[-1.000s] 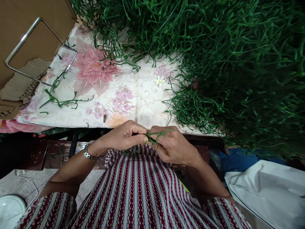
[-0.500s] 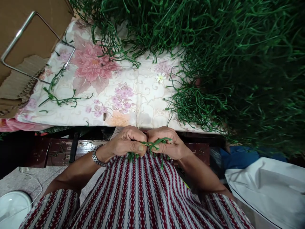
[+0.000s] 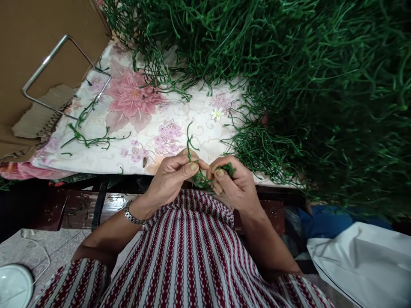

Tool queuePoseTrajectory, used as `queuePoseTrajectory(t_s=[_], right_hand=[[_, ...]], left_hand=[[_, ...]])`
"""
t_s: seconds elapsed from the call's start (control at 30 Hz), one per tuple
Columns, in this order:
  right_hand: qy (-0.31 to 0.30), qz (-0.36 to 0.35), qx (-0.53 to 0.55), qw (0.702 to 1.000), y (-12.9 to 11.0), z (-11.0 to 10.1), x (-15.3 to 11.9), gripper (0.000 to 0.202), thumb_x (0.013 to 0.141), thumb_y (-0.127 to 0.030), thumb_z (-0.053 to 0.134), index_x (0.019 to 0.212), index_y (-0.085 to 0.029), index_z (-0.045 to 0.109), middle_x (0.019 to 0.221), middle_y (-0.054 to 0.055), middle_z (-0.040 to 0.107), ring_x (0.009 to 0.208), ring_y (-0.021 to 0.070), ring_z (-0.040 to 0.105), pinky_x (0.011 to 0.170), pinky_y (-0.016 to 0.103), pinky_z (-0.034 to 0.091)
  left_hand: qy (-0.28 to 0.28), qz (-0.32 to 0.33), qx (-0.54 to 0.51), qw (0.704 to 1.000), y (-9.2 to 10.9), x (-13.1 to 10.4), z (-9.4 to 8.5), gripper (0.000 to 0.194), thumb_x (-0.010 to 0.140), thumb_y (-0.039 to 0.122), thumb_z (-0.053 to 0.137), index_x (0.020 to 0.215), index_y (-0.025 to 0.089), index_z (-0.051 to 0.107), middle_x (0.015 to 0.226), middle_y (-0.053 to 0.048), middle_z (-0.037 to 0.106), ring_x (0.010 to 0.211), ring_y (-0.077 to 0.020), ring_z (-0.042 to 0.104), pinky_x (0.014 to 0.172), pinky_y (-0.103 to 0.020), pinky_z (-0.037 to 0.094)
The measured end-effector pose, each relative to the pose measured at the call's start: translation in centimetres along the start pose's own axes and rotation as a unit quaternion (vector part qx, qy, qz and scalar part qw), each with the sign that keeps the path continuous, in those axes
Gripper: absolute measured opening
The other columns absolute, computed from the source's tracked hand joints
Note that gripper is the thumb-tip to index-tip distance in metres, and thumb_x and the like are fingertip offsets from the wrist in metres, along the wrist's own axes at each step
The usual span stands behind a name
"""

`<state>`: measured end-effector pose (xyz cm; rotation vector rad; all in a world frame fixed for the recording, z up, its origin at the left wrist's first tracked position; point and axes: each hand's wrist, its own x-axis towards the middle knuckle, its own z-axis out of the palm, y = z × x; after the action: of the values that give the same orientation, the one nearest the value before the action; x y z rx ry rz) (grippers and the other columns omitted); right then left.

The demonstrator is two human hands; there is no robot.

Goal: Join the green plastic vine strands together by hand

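Both hands are close together at the table's front edge, over my striped shirt. My left hand (image 3: pixel 173 173) pinches a thin green branching stem (image 3: pixel 189 141) between thumb and fingers, and its tip stands up over the cloth. My right hand (image 3: pixel 236 184) is closed on a small bunch of green stems (image 3: pixel 230 169), with the thumb pressed on top. More green strands (image 3: pixel 202 179) hang between the two hands; I cannot tell which hand holds them. A large heap of the same stems (image 3: pixel 272 51) covers the back and right of the table.
A flowered tablecloth (image 3: pixel 135 124) carries loose stem pieces (image 3: pixel 86 139) at the left. Beside them, a bent metal wire frame (image 3: pixel 45 64) leans by a cardboard box (image 3: pixel 41 21). White sheeting (image 3: pixel 362 256) lies at lower right, and a round white object (image 3: pixel 14 286) at lower left.
Both hands have risen from my lap to the table edge. The left hand now has a stem pointing upward, and the right hand is curled around its bunch. The view has shifted slightly.
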<state>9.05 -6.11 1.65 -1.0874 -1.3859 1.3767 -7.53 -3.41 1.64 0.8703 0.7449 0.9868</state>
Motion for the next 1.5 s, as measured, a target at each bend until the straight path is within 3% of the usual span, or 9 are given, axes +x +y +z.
queuePoseTrajectory(t_s=[0.13,0.33,0.5,0.63,0.8,0.9,1.13,1.33,1.5], right_hand=[[0.028,0.001,-0.113,0.993,0.3,0.7,0.6,0.021,0.086,-0.032,0.052,0.101,-0.018,0.055,0.077,-0.001,0.056,0.069,0.0105,0.052,0.065,0.022,0.042],[-0.022,-0.013,-0.051,0.998,0.6,1.0,1.0,0.014,0.082,-0.028,0.058,0.092,-0.018,0.060,0.079,-0.001,0.061,0.069,0.0094,0.054,0.066,0.021,0.043],[0.030,-0.015,-0.121,0.992,0.4,0.9,0.7,0.011,0.079,-0.029,0.061,0.082,-0.019,0.058,0.071,-0.003,0.058,0.062,0.0088,0.051,0.060,0.020,0.041],[0.044,-0.026,-0.144,0.988,0.3,1.2,0.5,0.010,0.081,-0.028,0.059,0.082,-0.019,0.056,0.070,-0.003,0.057,0.063,0.0091,0.051,0.060,0.020,0.041],[0.058,-0.057,-0.166,0.983,0.4,1.3,0.1,0.008,0.083,-0.027,0.056,0.085,-0.020,0.053,0.072,-0.002,0.056,0.065,0.0096,0.051,0.060,0.021,0.041],[0.021,-0.079,-0.167,0.983,0.5,0.9,0.1,0.007,0.083,-0.025,0.056,0.085,-0.020,0.052,0.074,-0.002,0.057,0.064,0.0093,0.051,0.059,0.021,0.040],[-0.130,-0.119,-0.229,0.957,0.4,-0.5,0.2,0.004,0.086,-0.020,0.048,0.083,-0.018,0.050,0.068,-0.002,0.050,0.058,0.0085,0.045,0.056,0.021,0.035],[-0.092,-0.138,-0.326,0.931,0.3,0.0,0.0,0.004,0.086,-0.018,0.043,0.083,-0.017,0.045,0.072,0.001,0.047,0.063,0.0109,0.044,0.058,0.023,0.034],[-0.075,-0.048,-0.227,0.970,0.5,0.3,-0.1,0.007,0.091,-0.025,0.041,0.091,-0.019,0.044,0.070,-0.002,0.047,0.061,0.0085,0.044,0.057,0.020,0.036]], left_hand=[[0.037,-0.007,-0.007,0.999,-0.3,0.2,0.3,0.015,0.076,0.030,0.064,0.082,0.019,0.073,0.085,-0.004,0.054,0.080,-0.0135,0.052,0.071,-0.025,0.046],[0.013,0.039,0.041,0.998,-0.5,0.2,0.0,0.016,0.077,0.028,0.064,0.088,0.023,0.073,0.095,-0.005,0.056,0.095,-0.0148,0.052,0.086,-0.026,0.043],[0.093,0.142,0.147,0.974,-1.2,-0.3,0.2,0.011,0.075,0.028,0.065,0.081,0.021,0.072,0.081,-0.004,0.057,0.082,-0.0143,0.054,0.073,-0.024,0.045],[0.108,0.136,0.214,0.961,-1.3,-0.9,0.1,0.010,0.077,0.027,0.063,0.076,0.017,0.066,0.072,-0.002,0.057,0.069,-0.0121,0.052,0.064,-0.022,0.043],[0.027,0.039,0.151,0.987,-1.1,-1.0,-0.6,0.014,0.074,0.029,0.065,0.078,0.016,0.059,0.071,0.000,0.053,0.064,-0.0106,0.048,0.059,-0.021,0.040],[-0.029,0.014,0.138,0.990,-0.7,-0.8,-1.1,0.017,0.073,0.029,0.066,0.072,0.015,0.056,0.068,0.000,0.049,0.063,-0.0102,0.045,0.058,-0.021,0.037],[-0.169,-0.023,0.278,0.945,1.1,-0.3,-1.7,0.022,0.081,0.026,0.054,0.064,0.016,0.044,0.060,0.004,0.033,0.055,-0.0079,0.029,0.050,-0.021,0.024],[-0.153,-0.054,0.280,0.946,1.2,-0.3,-1.4,0.015,0.079,0.025,0.056,0.071,0.014,0.052,0.064,0.002,0.043,0.060,-0.0087,0.038,0.055,-0.021,0.031],[-0.098,0.059,0.385,0.916,0.8,-0.4,-1.0,0.009,0.077,0.012,0.054,0.069,0.014,0.054,0.064,0.002,0.046,0.061,-0.0085,0.041,0.058,-0.021,0.033]])
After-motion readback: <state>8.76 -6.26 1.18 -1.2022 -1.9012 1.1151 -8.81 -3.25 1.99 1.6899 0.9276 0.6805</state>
